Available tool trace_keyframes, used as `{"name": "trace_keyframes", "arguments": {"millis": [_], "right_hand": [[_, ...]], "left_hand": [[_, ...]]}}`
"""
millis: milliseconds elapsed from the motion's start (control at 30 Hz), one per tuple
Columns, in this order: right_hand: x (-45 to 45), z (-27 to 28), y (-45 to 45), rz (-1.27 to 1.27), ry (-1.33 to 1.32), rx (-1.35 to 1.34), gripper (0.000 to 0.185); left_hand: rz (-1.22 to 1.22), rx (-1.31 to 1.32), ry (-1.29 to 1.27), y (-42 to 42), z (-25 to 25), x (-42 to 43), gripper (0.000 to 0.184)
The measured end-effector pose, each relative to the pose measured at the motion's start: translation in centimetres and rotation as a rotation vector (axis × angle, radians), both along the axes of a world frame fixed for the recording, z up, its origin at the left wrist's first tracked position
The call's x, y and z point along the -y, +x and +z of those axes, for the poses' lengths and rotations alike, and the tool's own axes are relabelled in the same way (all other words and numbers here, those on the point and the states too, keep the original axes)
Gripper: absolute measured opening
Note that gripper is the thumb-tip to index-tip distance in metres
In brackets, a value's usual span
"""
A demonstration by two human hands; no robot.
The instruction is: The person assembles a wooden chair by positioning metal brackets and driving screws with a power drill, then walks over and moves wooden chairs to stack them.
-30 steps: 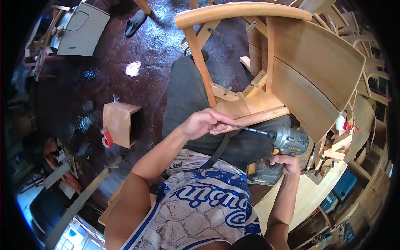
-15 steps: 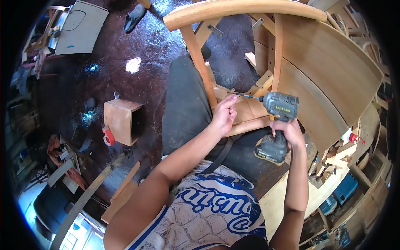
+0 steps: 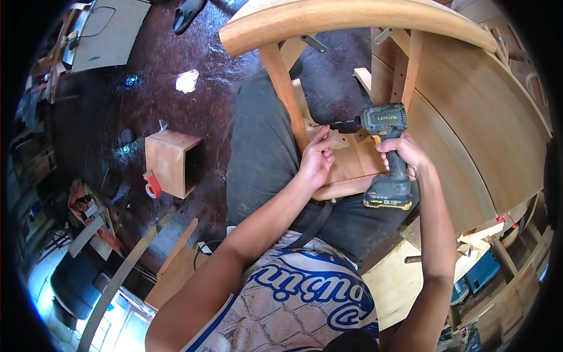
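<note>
My right hand (image 3: 406,154) is wrapped round the grip of a cordless drill driver (image 3: 385,120) with a dark body and "LOTUS" lettering. Its long thin bit (image 3: 343,122) points left over a wooden frame resting on my lap. At the tip of the bit, the fingers of my left hand (image 3: 317,161) are pinched together; whatever small thing they hold cannot be made out. Below and behind both hands is the wooden furniture frame (image 3: 352,171), with upright posts, corner blocks and a thick curved rail (image 3: 358,22) along its far side. Small metal plates are fixed under that rail.
A wooden box (image 3: 170,161) stands on the dark floor at left, with a red tape dispenser (image 3: 153,185) against it. A large curved panel (image 3: 463,129) spreads to the right. Wood offcuts (image 3: 478,240) and a blue case (image 3: 484,271) lie at lower right.
The drill has turned more upright and shifted slightly up and left, its bit staying near my left fingers. The view has moved a little closer over the frame.
</note>
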State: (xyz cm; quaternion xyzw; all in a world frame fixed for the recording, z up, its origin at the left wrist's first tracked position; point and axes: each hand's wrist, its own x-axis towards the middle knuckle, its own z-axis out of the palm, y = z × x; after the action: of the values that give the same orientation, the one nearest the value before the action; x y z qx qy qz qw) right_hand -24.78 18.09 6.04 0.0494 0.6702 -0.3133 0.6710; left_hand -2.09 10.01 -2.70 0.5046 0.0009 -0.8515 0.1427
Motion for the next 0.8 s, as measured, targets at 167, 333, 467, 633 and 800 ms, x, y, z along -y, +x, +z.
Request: {"name": "trace_keyframes", "arguments": {"millis": [167,333,467,633,800], "right_hand": [[0.40,-0.07,-0.43,0.053,0.020,0.000,0.012],[0.58,-0.23,-0.48,0.060,0.027,0.004,0.012],[0.71,-0.49,-0.66,0.067,0.034,0.004,0.012],[0.95,-0.35,-0.69,0.066,0.029,0.014,0.012],[0.93,-0.55,-0.67,0.076,0.035,0.013,0.012]], "left_hand": [[-0.017,0.005,0.000,0.23,-0.87,-0.41,0.043],[-0.025,0.027,-0.014,0.09,-0.62,-0.27,0.042],[-0.023,0.034,-0.012,0.16,-0.61,-0.23,0.043],[-0.022,0.045,-0.021,0.05,-0.36,-0.22,0.045],[-0.016,0.064,-0.029,0.16,-0.60,-0.40,0.052]]}}
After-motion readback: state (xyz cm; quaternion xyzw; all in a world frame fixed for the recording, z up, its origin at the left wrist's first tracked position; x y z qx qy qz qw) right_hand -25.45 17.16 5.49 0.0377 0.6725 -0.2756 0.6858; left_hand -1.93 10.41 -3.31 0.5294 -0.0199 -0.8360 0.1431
